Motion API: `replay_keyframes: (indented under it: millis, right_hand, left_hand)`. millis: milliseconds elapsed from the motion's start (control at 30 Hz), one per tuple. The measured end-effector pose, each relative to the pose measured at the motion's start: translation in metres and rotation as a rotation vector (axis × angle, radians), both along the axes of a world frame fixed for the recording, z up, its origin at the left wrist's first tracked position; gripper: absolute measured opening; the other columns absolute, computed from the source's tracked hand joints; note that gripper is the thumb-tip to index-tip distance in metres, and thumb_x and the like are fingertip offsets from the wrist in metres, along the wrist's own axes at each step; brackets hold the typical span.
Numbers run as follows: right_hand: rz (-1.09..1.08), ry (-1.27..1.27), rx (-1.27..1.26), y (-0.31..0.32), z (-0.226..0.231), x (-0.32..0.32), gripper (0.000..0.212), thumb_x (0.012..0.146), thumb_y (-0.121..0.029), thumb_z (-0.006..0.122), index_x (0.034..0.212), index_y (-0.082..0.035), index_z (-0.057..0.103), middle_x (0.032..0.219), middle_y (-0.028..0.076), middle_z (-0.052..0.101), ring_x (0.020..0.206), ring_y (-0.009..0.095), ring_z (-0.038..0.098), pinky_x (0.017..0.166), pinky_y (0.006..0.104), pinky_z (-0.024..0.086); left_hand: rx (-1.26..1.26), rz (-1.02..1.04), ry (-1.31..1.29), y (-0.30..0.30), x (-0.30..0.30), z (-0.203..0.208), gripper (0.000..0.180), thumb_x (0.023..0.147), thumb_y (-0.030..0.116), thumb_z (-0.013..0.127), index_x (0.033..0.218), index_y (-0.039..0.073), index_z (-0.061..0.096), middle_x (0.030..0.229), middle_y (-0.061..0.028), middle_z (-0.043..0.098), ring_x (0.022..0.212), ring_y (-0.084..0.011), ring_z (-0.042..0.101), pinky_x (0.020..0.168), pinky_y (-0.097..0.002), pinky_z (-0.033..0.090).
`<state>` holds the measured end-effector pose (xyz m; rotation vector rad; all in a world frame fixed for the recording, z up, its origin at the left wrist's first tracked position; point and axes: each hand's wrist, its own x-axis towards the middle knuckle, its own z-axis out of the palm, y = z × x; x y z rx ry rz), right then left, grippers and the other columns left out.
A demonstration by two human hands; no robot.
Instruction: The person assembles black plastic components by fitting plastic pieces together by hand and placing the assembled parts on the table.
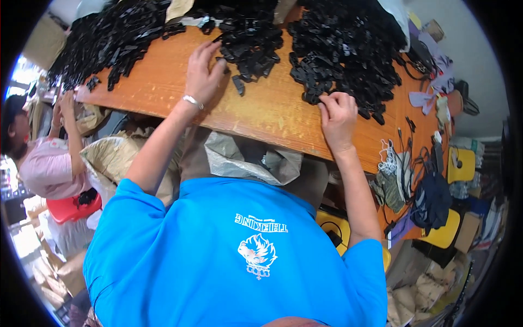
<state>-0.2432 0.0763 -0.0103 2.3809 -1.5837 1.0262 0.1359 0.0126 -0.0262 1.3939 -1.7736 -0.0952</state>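
Across scuffed wooden table, showing angular black pieces heaped back from near edge, partly cut off; with left hand, spreading fingers beside middle heap; with right hand, bunching fingertips at right heap, obscuring any grip.

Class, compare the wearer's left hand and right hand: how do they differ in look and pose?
The left hand spreads its thumb from its fingers; the right hand curls its fingers in. A pale bracelet circles the left hand's wrist; the right hand's is bare.

Both are over the wooden table, at the edges of heaps of small black pieces.
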Motion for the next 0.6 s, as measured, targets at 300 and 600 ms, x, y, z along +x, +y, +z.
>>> replay_keyframes:
  millis: [300,600]
  right_hand:
    - [0.042,0.006,0.017,0.012,0.013,0.027,0.017,0.089,-0.012,0.080,0.105,-0.009,0.076,0.103,0.006,0.066,0.102,0.029,0.063,0.086,0.0428,0.047]
    - [-0.037,-0.032,0.193,0.003,0.006,0.053,0.023,0.088,-0.019,0.083,0.104,-0.004,0.076,0.097,0.013,0.070,0.094,0.032,0.070,0.080,0.0436,0.056]
  left_hand:
    - [0.024,-0.190,-0.191,0.071,-0.017,0.029,0.037,0.085,0.003,0.077,0.121,0.010,0.071,0.127,-0.0146,0.064,0.120,-0.0365,0.062,0.100,-0.0450,0.053]
    - [-0.025,-0.320,-0.347,0.050,-0.025,0.029,0.024,0.083,0.007,0.080,0.106,0.010,0.072,0.106,-0.0078,0.066,0.102,-0.0304,0.063,0.084,-0.0426,0.055]
